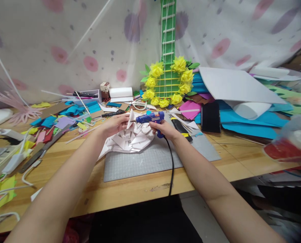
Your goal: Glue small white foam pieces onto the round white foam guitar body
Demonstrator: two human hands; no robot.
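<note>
A blue hot glue gun (150, 117) with a black cord is gripped in my right hand (162, 128), its nozzle pointing left. A glue stick (185, 111) sticks out of its back end. My left hand (117, 123) pinches a small white paper piece (130, 118), held upright by the nozzle tip; I cannot tell whether they touch. Just below both hands lies a layered white paper piece (132, 140) made of many folded strips. It rests on a grey cutting mat (140, 168).
A yellow-and-black utility knife (182, 129) and a phone (210, 117) lie to the right. Scissors (139, 105) are behind. A green paper guitar with yellow flowers (168, 81) stands at the back. Coloured scraps (64, 121) cover the left; blue sheets (251, 121) pile up right.
</note>
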